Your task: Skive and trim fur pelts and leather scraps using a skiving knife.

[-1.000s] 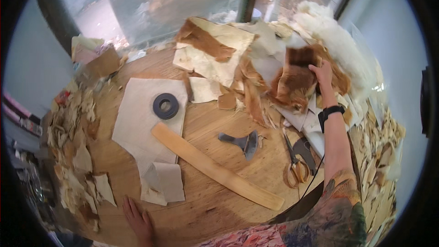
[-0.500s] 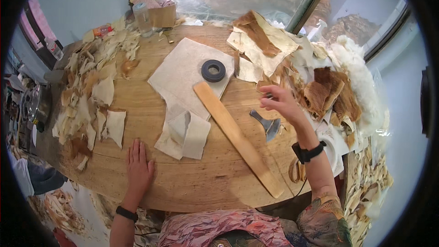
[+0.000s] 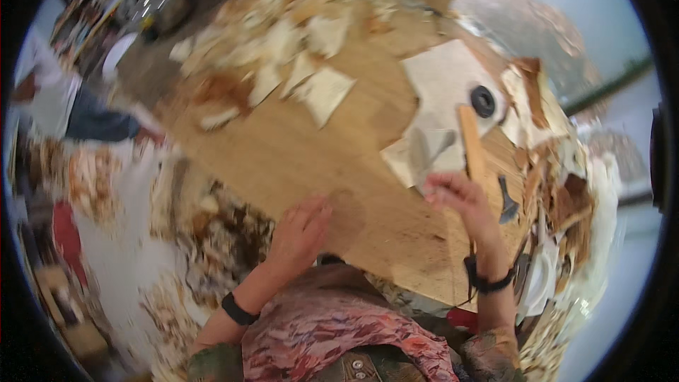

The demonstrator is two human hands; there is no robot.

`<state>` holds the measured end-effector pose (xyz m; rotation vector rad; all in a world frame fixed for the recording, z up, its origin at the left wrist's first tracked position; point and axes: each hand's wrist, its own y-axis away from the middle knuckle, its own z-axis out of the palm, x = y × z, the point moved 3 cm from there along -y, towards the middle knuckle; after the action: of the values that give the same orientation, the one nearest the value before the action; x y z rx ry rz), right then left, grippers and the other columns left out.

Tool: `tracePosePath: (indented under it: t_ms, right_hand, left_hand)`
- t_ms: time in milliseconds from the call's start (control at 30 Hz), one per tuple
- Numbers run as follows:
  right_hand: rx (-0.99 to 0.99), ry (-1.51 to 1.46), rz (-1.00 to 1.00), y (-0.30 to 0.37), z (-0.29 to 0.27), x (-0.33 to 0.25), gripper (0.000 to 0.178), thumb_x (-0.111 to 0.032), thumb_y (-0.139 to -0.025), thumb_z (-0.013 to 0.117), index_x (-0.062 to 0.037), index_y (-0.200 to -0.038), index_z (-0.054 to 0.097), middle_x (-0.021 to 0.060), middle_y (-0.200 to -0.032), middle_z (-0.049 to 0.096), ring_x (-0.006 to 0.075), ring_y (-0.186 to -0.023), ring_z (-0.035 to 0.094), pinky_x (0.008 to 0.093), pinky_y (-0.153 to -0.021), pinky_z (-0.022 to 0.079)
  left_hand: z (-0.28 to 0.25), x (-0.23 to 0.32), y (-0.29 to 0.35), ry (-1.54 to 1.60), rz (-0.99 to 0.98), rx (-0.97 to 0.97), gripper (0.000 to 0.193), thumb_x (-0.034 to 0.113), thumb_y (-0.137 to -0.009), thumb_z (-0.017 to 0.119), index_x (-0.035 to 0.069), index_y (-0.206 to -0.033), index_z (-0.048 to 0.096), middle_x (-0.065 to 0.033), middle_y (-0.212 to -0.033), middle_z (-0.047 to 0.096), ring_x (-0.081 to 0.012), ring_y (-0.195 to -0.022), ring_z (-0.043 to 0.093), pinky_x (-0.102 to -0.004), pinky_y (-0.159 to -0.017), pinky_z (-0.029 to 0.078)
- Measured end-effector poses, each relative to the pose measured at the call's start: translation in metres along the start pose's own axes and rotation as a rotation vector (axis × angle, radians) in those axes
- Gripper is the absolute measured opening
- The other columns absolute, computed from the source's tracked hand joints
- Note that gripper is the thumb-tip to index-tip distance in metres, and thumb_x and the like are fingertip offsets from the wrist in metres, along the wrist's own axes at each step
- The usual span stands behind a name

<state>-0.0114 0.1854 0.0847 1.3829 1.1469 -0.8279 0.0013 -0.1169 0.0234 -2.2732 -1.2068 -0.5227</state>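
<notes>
My left hand (image 3: 303, 232) hovers near the table's front edge, fingers stretched out, with nothing visible in it. My right hand (image 3: 458, 197) is over the lower end of the visible wooden strip (image 3: 469, 138), its fingers curled together; whatever they may hold is too blurred to make out. Just beyond it lies a folded pale hide piece (image 3: 428, 152), partly on a larger pale sheet (image 3: 449, 74). A black ring-shaped roll (image 3: 483, 101) rests on that sheet. To the right of my right hand is a dark metal blade tool (image 3: 507, 201).
Hide scraps (image 3: 283, 42) heap on the far left of the wooden table (image 3: 318, 170). Brown fur pieces (image 3: 573, 201) and white fleece (image 3: 605, 191) pile up at the right. More scraps (image 3: 170, 318) lie on the floor at left. Another person's clothed legs (image 3: 99, 113) show at far left.
The view has swung left and blurred. My left hand has come off the tabletop toward the front edge. My right hand has moved nearer and left, away from the blade tool.
</notes>
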Motion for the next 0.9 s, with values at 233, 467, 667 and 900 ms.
tracePosePath:
  t_ms: [233,467,667,900]
  right_hand:
    - [-0.773,0.176,0.144,0.049,0.211,0.013,0.032,-0.018,-0.089,0.061,-0.004,-0.117,0.057,0.0075,-0.103,0.064,0.0132,-0.091,0.061,0.0263,-0.079,0.048]
    - [-0.715,0.055,0.44,0.005,0.3,0.115,0.033,-0.022,-0.091,0.059,-0.003,-0.118,0.056,0.008,-0.103,0.064,0.0138,-0.091,0.061,0.0262,-0.074,0.049]
    - [-0.565,0.143,0.679,-0.035,0.321,0.218,0.033,-0.022,-0.093,0.058,-0.0014,-0.118,0.055,0.0084,-0.101,0.064,0.0124,-0.087,0.063,0.0245,-0.072,0.051]
    - [-0.523,0.202,0.764,-0.084,0.348,0.283,0.038,-0.024,-0.094,0.055,0.002,-0.121,0.053,0.0091,-0.101,0.063,0.0138,-0.087,0.062,0.0266,-0.077,0.051]
  left_hand:
    - [-0.008,-0.068,0.178,0.275,-0.407,-0.016,0.027,0.011,-0.076,0.065,0.007,-0.102,0.062,-0.0132,-0.093,0.063,-0.0334,-0.08,0.061,-0.0417,-0.068,0.05]
    - [0.052,-0.143,0.304,0.272,-0.824,-0.374,0.03,0.017,-0.081,0.063,0.004,-0.109,0.061,-0.0177,-0.095,0.062,-0.0367,-0.084,0.061,-0.0426,-0.072,0.05]
    - [0.094,-0.168,0.338,0.349,-0.95,-0.33,0.032,0.018,-0.079,0.064,0.006,-0.109,0.061,-0.0173,-0.095,0.06,-0.0369,-0.081,0.06,-0.0442,-0.069,0.05]
    - [0.173,-0.19,0.347,0.506,-0.992,-0.313,0.032,0.015,-0.08,0.06,0.003,-0.11,0.059,-0.0199,-0.1,0.06,-0.0366,-0.086,0.06,-0.0449,-0.071,0.05]
